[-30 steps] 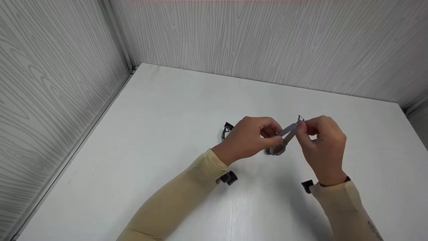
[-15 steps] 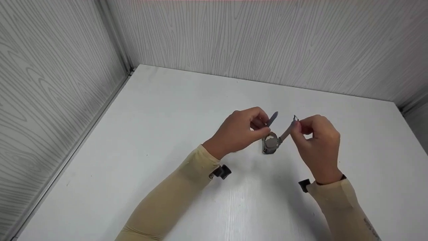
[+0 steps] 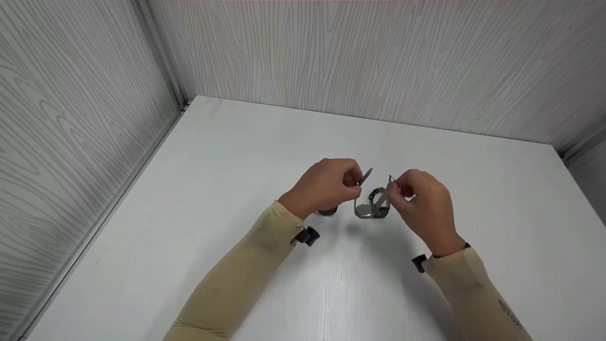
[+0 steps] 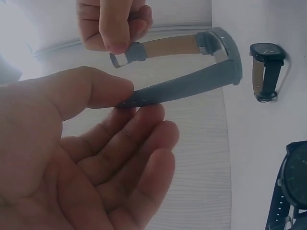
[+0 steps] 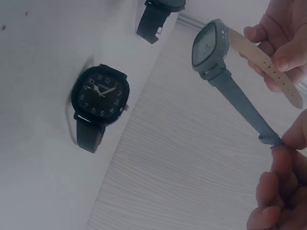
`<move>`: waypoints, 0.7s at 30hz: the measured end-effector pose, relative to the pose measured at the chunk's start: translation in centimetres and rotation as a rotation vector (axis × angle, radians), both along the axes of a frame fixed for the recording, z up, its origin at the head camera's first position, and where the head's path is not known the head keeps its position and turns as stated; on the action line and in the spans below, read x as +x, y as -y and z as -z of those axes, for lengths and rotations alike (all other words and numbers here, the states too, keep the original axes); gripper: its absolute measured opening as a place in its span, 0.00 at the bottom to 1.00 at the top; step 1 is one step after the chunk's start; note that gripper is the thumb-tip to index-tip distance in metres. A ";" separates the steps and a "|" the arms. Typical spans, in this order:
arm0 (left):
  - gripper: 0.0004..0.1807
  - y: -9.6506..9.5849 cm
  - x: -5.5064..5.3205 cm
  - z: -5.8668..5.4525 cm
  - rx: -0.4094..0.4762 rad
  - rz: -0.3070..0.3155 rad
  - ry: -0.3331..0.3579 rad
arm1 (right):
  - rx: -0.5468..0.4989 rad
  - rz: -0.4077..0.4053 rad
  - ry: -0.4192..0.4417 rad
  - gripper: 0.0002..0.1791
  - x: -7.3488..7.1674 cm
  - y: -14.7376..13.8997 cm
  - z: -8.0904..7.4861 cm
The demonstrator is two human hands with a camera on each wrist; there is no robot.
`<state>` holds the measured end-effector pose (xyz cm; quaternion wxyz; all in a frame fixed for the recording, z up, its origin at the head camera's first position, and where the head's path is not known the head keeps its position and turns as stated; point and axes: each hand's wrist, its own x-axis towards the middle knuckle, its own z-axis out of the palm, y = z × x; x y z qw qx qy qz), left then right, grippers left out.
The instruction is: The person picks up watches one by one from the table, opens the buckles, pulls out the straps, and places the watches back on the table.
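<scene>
A wristwatch with a blue-grey strap [image 4: 192, 88] hangs between my two hands, lifted off the table. Its squarish case [image 5: 206, 45] is lowest, and the two strap halves rise from it, apart at their ends. My left hand [image 3: 326, 184] pinches the half with the holes between thumb and fingers. The buckle end is pinched by my right hand [image 3: 423, 208]. Tan lining shows inside the strap. Beneath, on the white table, stands a black watch with a numbered dial [image 5: 100, 93]. A second black watch [image 4: 295, 177] is partly cut off in the left wrist view.
The white tabletop [image 3: 265, 128] runs back to a wood-grained wall panel [image 3: 303, 57], with another panel [image 3: 71, 118] along the left side. Small dark camera mounts [image 3: 310, 236] stick out below the wrists.
The strap ends, close together a second ago, have come apart. Both hands have shifted left with the watch, and its case has swung left.
</scene>
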<state>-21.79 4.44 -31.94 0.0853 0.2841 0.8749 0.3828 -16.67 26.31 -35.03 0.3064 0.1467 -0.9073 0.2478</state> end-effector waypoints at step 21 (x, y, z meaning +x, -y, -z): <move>0.10 -1.2 -4.0 5.0 -0.216 -0.100 0.055 | 0.118 0.002 0.663 0.08 -6.3 0.7 3.0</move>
